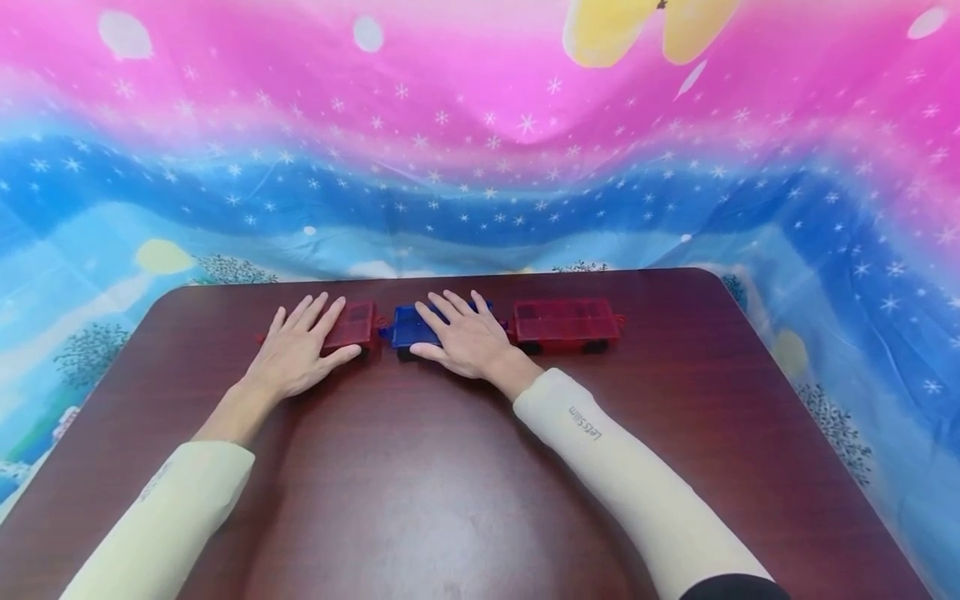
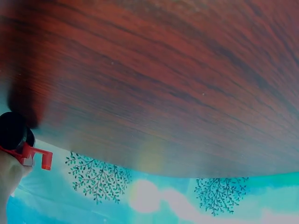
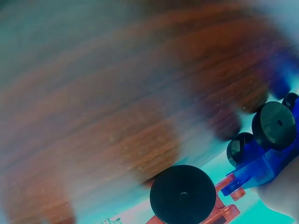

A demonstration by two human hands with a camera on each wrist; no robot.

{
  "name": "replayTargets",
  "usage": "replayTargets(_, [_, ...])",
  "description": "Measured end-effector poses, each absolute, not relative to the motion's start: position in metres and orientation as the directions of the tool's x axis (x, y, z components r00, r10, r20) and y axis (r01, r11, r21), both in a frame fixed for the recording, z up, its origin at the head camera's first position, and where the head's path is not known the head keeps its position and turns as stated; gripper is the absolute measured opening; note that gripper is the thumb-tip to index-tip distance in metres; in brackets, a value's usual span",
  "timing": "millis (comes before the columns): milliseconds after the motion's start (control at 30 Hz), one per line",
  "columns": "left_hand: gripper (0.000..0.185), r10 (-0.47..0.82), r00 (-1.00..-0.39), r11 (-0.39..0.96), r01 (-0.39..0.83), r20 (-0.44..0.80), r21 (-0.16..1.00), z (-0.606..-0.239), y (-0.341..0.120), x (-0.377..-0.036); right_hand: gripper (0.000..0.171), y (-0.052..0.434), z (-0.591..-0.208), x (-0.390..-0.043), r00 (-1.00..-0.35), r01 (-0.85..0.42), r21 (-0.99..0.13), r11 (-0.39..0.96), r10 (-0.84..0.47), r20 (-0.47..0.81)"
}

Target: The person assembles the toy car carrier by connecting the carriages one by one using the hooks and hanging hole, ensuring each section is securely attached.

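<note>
Three see-through plastic toy train cars with black wheels stand in a row along the far part of the table. The left red car (image 1: 362, 321) lies partly under my left hand (image 1: 291, 354), whose fingers are straight and spread across it. My right hand (image 1: 467, 340) rests with extended fingers over the blue car (image 1: 405, 323) in the middle, hiding much of it. To its right is another red car (image 1: 567, 319), touched by neither hand. A red hook (image 2: 46, 159) shows at a car's end in the left wrist view. In the right wrist view a blue coupling (image 3: 254, 176) meets a red one (image 3: 236, 193).
The dark brown wooden table (image 1: 420, 475) has rounded far corners, and its far edge runs just behind the cars. A pink and blue patterned cloth (image 1: 480, 183) hangs behind and around the table.
</note>
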State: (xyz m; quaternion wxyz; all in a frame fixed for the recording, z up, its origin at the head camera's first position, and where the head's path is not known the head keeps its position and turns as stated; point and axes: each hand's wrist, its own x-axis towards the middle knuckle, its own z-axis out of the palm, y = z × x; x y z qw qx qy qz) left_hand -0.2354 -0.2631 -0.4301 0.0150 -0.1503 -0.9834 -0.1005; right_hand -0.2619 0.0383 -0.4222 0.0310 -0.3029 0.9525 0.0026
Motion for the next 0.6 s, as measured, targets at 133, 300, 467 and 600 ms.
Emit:
replayTargets(133, [0.095,0.296,-0.953,0.935,0.303,0.068,0.182,-0.4281,-0.2642,-0.2358,0.081,0.0369,-0.421,-0.2632,-0.814,-0.579,-0.01,0.815,-0.578,-0.059])
replayTargets(300, [0.095,0.305,-0.95,0.933,0.313,0.07,0.177,-0.4276,-0.2645,-0.2357,0.082,0.0356,-0.4206,-0.2641,-0.813,-0.58,-0.012,0.815,-0.579,-0.062])
replayTargets(467, [0.095,0.315,-0.947,0.93,0.322,0.066,0.178,-0.4291,-0.2641,-0.2345,0.082,0.0361,-0.4222,-0.2641,-0.814,-0.578,-0.012,0.816,-0.577,-0.064])
replayTargets(600, [0.094,0.314,-0.947,0.93,0.321,0.067,0.179,-0.4297,-0.2654,-0.2322,0.082,0.0366,-0.423,-0.2631,-0.813,-0.58,-0.007,0.815,-0.579,-0.065])
